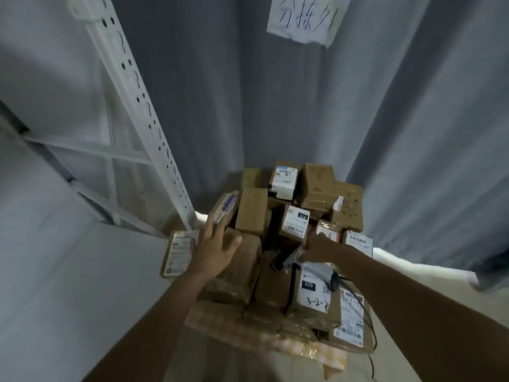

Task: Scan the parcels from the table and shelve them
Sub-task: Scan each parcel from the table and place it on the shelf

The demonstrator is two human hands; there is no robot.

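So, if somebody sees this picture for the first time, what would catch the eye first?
Most likely the heap of cardboard parcels at centre bottom, many bearing white labels. Next, the two hands reaching into it: the left hand spread flat on a brown parcel, the right hand deeper in the heap near a grey scanner. Above, a handwritten paper sign hangs on the grey curtain.

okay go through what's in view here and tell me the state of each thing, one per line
left hand: fingers spread, resting on a brown parcel
right hand: reaching into the pile, grip hidden
barcode scanner: lying on the labelled parcel
parcel pile: heaped, unshelved
paper sign: hanging on the curtain
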